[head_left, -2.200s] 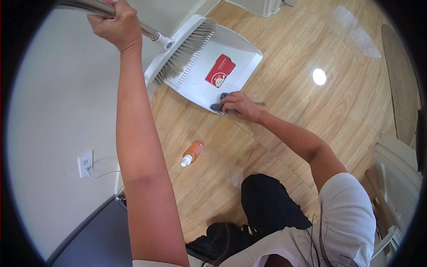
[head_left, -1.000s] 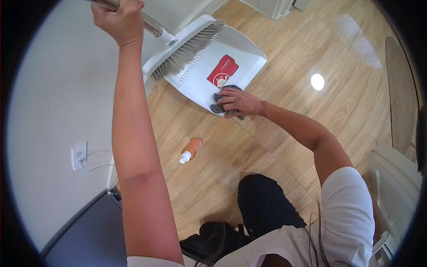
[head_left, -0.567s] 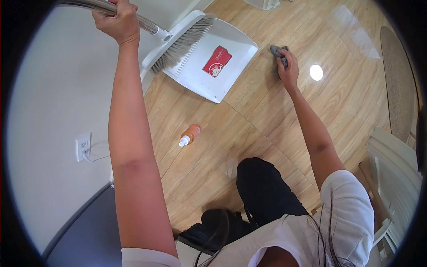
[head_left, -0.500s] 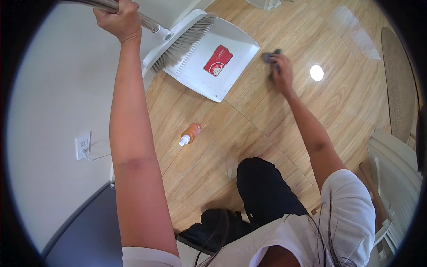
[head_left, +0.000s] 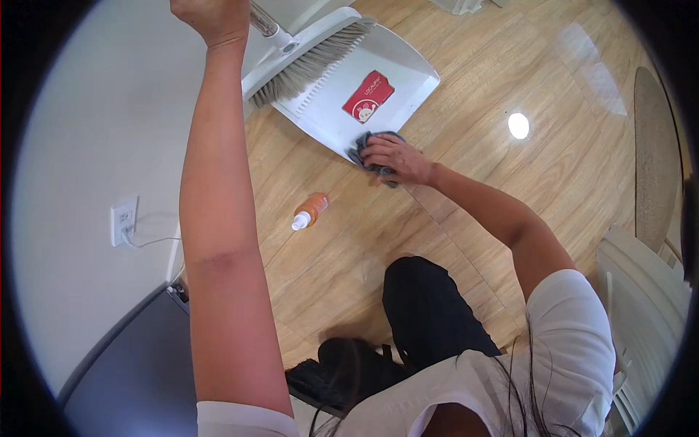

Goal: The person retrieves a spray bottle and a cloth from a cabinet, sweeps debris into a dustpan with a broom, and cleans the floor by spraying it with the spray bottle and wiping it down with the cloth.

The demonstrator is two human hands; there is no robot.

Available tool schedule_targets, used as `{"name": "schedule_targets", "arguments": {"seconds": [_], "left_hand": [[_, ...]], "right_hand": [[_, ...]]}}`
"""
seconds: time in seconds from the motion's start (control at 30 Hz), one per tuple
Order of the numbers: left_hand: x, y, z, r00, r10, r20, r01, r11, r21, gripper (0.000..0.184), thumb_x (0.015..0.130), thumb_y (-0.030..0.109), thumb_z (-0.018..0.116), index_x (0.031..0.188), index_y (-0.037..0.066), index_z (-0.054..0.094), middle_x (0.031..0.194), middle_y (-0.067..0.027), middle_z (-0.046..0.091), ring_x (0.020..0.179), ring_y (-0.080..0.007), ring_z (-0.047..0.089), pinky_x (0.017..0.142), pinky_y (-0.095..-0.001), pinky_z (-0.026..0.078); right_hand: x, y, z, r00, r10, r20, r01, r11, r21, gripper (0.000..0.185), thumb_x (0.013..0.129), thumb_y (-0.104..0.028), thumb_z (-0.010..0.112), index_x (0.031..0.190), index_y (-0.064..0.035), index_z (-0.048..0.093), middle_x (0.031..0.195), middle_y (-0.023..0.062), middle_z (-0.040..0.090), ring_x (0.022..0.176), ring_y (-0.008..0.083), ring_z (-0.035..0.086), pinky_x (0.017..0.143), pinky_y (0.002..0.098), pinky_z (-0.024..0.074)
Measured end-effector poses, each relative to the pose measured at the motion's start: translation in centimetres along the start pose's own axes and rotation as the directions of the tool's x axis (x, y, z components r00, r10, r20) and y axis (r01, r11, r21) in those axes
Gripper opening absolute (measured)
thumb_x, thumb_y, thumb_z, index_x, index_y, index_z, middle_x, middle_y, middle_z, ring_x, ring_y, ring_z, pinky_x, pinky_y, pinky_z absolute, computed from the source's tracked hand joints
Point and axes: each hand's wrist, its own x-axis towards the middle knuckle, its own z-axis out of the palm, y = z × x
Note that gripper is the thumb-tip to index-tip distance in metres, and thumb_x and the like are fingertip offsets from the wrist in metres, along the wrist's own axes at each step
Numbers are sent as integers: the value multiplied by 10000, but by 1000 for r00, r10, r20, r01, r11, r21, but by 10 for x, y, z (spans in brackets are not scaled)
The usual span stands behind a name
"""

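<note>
At the top edge my left hand [head_left: 211, 18] is closed around the broom's pole, partly cut off by the frame. The broom [head_left: 309, 64], with grey bristles in a white head, rests in the back of a white dustpan [head_left: 404, 65] bearing a red label. My right hand [head_left: 399, 157] presses a crumpled dark grey cloth [head_left: 362, 148] against the dustpan's near front corner, fingers curled over it. Part of the cloth reaches the floor. Below the dustpan, an orange bottle [head_left: 312, 210] with a white cap lies on its side.
The floor [head_left: 480, 197] is glossy, wood-patterned tile. A wall outlet [head_left: 125, 221] with a plugged-in cable is at left, above a dark grey panel [head_left: 135, 371]. A brown mat [head_left: 654, 160] and white slatted furniture [head_left: 641, 291] stand at right.
My right hand has swept the cloth from the floor right of the dustpan leftward and nearer to me, onto its front corner. My left hand keeps its grip, now higher in view.
</note>
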Motion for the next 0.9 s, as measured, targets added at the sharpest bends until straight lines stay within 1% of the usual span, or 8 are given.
{"name": "schedule_targets", "arguments": {"seconds": [0.17, 0.3, 0.37, 0.47, 0.5, 0.53, 0.77, 0.9], "left_hand": [[-5, -8, -6, 998, -53, 19, 53, 998, -25, 149, 796, 51, 557, 929, 35, 492, 663, -28, 511, 535, -95, 499, 474, -249, 420], [1, -13, -10, 996, -76, -45, 74, 996, -45, 109, 713, -53, 565, 732, -14, 466, 663, -93, 548, 541, -149, 536, 464, -297, 460], [2, 0, -14, 983, -167, -72, 161, 984, -83, 126, 707, -2, 585, 781, -17, 485, 675, -60, 525, 544, -128, 512, 484, -277, 472], [5, 17, -26, 972, -230, -55, 217, 960, -177, 108, 749, -62, 544, 767, 6, 462, 671, -59, 498, 531, -118, 468, 476, -273, 429], [7, 28, -28, 974, -226, -32, 215, 955, -204, 123, 764, -87, 524, 770, 14, 453, 667, -54, 482, 522, -114, 449, 470, -272, 406], [8, 40, -27, 974, -225, -27, 213, 950, -228, 142, 774, -102, 507, 787, 24, 442, 665, -50, 462, 522, -111, 426, 469, -269, 380], [9, 74, -23, 980, -181, 81, 196, 949, -249, 200, 782, -120, 464, 868, 53, 412, 650, -39, 392, 529, -107, 357, 467, -245, 320], [14, 77, -22, 974, -125, 188, 168, 957, -238, 245, 756, -132, 434, 882, 77, 420, 644, -38, 380, 528, -100, 337, 466, -234, 306]], "right_hand": [[-54, -28, 2, 991, 54, 122, -65, 994, 83, 340, 614, 14, 698, 904, -118, 580, 1065, 51, 574, 1157, 268, 482, 967, 407, 351], [-78, -36, -37, 793, 537, -288, -365, 797, 480, 319, 675, 80, 621, 953, -76, 621, 954, 84, 584, 957, 263, 560, 858, 343, 438], [-97, -22, -75, 285, 671, -684, -382, 735, 561, 342, 749, 78, 573, 1054, -67, 630, 976, 104, 584, 926, 253, 572, 817, 318, 459], [-140, 42, -102, 24, 485, -874, -537, 744, 398, 330, 809, -35, 590, 1137, -62, 605, 1114, 147, 556, 1052, 310, 525, 914, 392, 417], [-143, 61, -102, -26, 339, -940, -831, 515, 209, 362, 811, -103, 610, 1168, -58, 581, 1187, 161, 516, 1120, 349, 469, 958, 441, 369], [-140, 76, -106, -20, 185, -983, -985, 163, 51, 411, 812, -171, 630, 1199, -54, 556, 1260, 174, 476, 1187, 389, 413, 1003, 490, 321], [40, 155, -124, 493, 306, -815, -748, 627, -217, 537, 786, -188, 639, 1275, -41, 473, 1320, 203, 417, 1229, 433, 344, 1056, 496, 268], [114, 233, -147, 577, 247, -779, -695, 650, -308, 523, 758, -162, 626, 1255, -61, 497, 1323, 169, 434, 1244, 405, 339, 1060, 482, 281]]}}
